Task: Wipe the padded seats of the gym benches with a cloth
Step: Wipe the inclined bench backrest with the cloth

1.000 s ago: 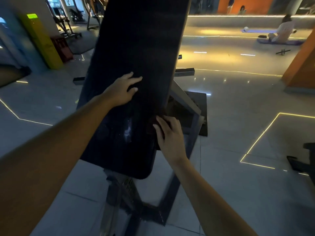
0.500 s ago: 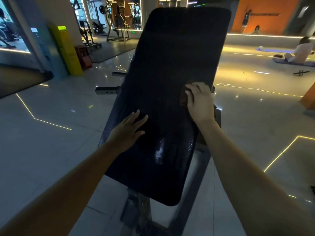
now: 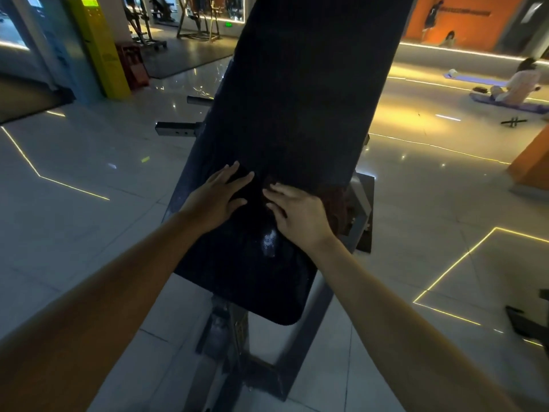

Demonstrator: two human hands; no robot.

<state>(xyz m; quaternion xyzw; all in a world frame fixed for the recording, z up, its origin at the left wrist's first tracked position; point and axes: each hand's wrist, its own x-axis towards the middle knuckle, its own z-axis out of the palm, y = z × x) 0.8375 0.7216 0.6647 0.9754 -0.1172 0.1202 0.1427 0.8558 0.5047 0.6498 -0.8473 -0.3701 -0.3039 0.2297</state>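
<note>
A long black padded bench seat (image 3: 300, 93) slopes away from me on a grey steel frame (image 3: 312, 319). My left hand (image 3: 217, 200) lies flat on the pad's lower left part, fingers straight and spread. Close beside it, my right hand (image 3: 300, 215) presses a dark reddish-brown cloth (image 3: 338, 203) onto the pad with extended fingers. The cloth shows mostly to the right of that hand, near the pad's right edge; the rest is hidden beneath the palm. A wet sheen (image 3: 269, 242) shines on the pad just below my hands.
Glossy tiled floor with lit yellow lines (image 3: 445, 275) surrounds the bench. A yellow pillar (image 3: 101, 46) and a red crate (image 3: 133, 66) stand back left. A person sits on a mat (image 3: 520, 84) at far right. Dark equipment (image 3: 531, 319) lies low at the right edge.
My right hand has slid the cloth from the pad's upper right edge down and inward, ending beside my left hand. The left hand stays flat on the pad.
</note>
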